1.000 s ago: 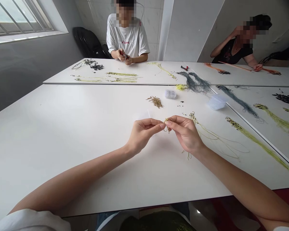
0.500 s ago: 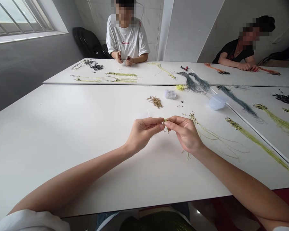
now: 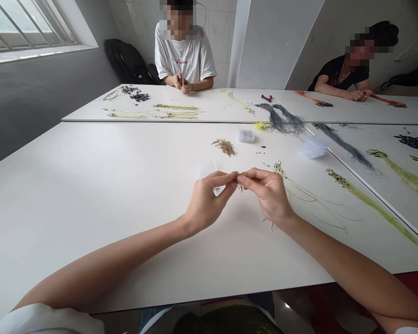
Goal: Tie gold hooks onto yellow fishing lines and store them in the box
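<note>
My left hand (image 3: 206,200) and my right hand (image 3: 272,194) meet fingertip to fingertip above the white table. Between them they pinch a small fishing hook (image 3: 241,187) with yellow-green line; the fingertips hide most of it. Thumb and forefinger are closed on it in each hand. Yellow-green line ends (image 3: 272,226) show below my right hand. Just right of that hand lies a loose bunch of hooks on yellow-green line (image 3: 310,197). Behind my left hand a small clear plastic piece (image 3: 206,170) is partly covered.
Beyond my hands are a pile of small gold metal pieces (image 3: 225,146), a clear box (image 3: 246,136) and another clear container (image 3: 313,147). Bundles of yellow-green line (image 3: 365,202) and grey line (image 3: 344,144) lie rightward. Two people work at the far table (image 3: 216,109).
My left hand has turned slightly, widening the gap between its thumb and forefinger, while both hands keep their pinch. The co-worker opposite has brought their hands together.
</note>
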Available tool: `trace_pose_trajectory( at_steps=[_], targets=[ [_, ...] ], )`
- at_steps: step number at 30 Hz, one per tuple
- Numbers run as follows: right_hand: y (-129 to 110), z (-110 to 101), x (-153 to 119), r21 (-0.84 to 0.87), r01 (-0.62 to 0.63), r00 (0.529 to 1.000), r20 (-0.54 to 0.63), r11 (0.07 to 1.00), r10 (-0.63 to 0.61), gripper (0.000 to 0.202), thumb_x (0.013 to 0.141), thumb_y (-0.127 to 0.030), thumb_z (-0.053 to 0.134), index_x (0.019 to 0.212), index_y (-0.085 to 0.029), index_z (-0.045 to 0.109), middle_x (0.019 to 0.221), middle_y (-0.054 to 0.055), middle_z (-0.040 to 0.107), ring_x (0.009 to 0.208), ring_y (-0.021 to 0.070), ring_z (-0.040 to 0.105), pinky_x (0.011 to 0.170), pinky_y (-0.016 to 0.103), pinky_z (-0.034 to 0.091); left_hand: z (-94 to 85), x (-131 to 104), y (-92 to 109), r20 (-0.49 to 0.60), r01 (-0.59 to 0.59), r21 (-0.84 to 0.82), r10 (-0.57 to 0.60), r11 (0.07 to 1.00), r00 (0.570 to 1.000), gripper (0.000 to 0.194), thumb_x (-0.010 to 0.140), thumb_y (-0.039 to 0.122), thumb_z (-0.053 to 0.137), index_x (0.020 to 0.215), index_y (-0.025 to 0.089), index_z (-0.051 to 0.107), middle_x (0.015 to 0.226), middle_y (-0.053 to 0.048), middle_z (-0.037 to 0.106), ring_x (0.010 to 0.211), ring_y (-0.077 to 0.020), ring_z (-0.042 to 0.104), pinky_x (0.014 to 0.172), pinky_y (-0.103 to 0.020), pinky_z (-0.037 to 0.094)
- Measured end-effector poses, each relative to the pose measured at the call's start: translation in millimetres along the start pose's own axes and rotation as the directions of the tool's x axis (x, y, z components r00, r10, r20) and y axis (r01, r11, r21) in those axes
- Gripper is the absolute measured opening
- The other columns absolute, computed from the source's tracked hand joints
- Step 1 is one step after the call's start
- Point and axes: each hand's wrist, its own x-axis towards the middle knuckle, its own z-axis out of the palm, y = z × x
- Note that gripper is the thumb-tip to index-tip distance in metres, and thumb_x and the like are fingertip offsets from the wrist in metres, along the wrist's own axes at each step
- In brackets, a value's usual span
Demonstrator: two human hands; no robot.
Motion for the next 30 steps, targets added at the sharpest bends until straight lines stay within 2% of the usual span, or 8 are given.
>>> trace_pose_trajectory(
  at_steps=[3, 6, 10, 13, 17, 21, 30],
  targets=[
    [2.1, 1.0, -1.4, -0.081, 0.053, 0.998, -0.040, 0.995, -0.056, 0.007, 0.080, -0.027, 0.070, 0.078, -0.022, 0.073, 0.080, 0.003, 0.065, 0.078, 0.0173, 0.058, 0.079, 0.037, 0.046, 1.4, -2.6, 5.9, 0.035, -0.013, 0.072, 0.011, 0.997, 0.999, 0.030, 0.091, 0.028, 0.056, 0.119, 0.023, 0.066, 0.100, -0.006, 0.066, 0.095, -0.0193, 0.061, 0.086, -0.035, 0.050],
    [2.1, 0.1, -0.5, -0.077, 0.053, 0.998, -0.036, 0.996, -0.055, 0.006, 0.080, -0.026, 0.069, 0.079, -0.022, 0.073, 0.080, 0.002, 0.063, 0.080, 0.0174, 0.057, 0.080, 0.037, 0.045, 1.7, -2.6, 8.5, 0.054, 0.015, 0.039, -0.017, 0.999, 0.998, 0.033, 0.091, 0.029, 0.055, 0.123, 0.024, 0.063, 0.101, -0.006, 0.066, 0.098, -0.0201, 0.060, 0.089, -0.036, 0.048],
    [-1.4, -3.0, 3.5, 0.061, -0.016, 1.000, 0.020, 0.998, 0.015, 0.008, 0.078, -0.023, 0.069, 0.070, -0.021, 0.070, 0.070, 0.000, 0.059, 0.073, 0.0149, 0.052, 0.074, 0.033, 0.043, -0.3, 2.4, 3.7, 0.053, 0.167, -0.203, -0.159, 0.965, 0.986, 0.037, 0.089, 0.034, 0.059, 0.124, 0.022, 0.062, 0.106, -0.008, 0.067, 0.102, -0.0216, 0.059, 0.092, -0.038, 0.045],
    [-3.9, -4.3, 6.1, 0.118, -0.069, 0.996, 0.057, 0.991, 0.063, 0.010, 0.077, -0.023, 0.070, 0.067, -0.021, 0.069, 0.069, 0.000, 0.059, 0.071, 0.0145, 0.049, 0.072, 0.032, 0.041, -2.2, 7.5, -1.5, 0.139, 0.303, -0.395, -0.269, 0.867, 0.953, 0.029, 0.087, 0.037, 0.061, 0.108, 0.019, 0.071, 0.101, -0.008, 0.068, 0.094, -0.0192, 0.058, 0.089, -0.036, 0.043],
    [-5.4, -4.1, 6.8, 0.138, -0.097, 0.992, 0.091, 0.986, 0.085, 0.008, 0.076, -0.024, 0.070, 0.068, -0.022, 0.070, 0.069, 0.000, 0.059, 0.070, 0.0151, 0.048, 0.071, 0.032, 0.041, -1.9, 10.7, -4.9, 0.254, 0.394, -0.549, -0.302, 0.737, 0.919, 0.019, 0.082, 0.034, 0.067, 0.089, 0.018, 0.075, 0.089, -0.006, 0.066, 0.080, -0.0136, 0.054, 0.083, -0.032, 0.043],
    [-5.2, -4.5, 5.8, 0.119, -0.088, 0.995, 0.064, 0.989, 0.081, 0.007, 0.075, -0.023, 0.071, 0.069, -0.021, 0.070, 0.070, 0.000, 0.059, 0.070, 0.0144, 0.047, 0.071, 0.031, 0.040, -0.9, 10.2, -7.0, 0.224, 0.388, -0.586, -0.318, 0.711, 0.921, 0.015, 0.077, 0.030, 0.073, 0.086, 0.018, 0.075, 0.085, -0.004, 0.065, 0.077, -0.0124, 0.054, 0.081, -0.030, 0.043],
    [-3.4, -4.8, 5.6, 0.103, -0.094, 0.994, 0.056, 0.990, 0.089, 0.009, 0.074, -0.025, 0.073, 0.066, -0.021, 0.070, 0.067, 0.000, 0.058, 0.069, 0.0142, 0.047, 0.071, 0.032, 0.040, -0.2, 7.7, -6.2, 0.053, 0.235, -0.517, -0.243, 0.823, 0.969, 0.024, 0.075, 0.028, 0.077, 0.096, 0.020, 0.074, 0.094, -0.006, 0.072, 0.089, -0.0191, 0.063, 0.083, -0.035, 0.048]
  ],
)
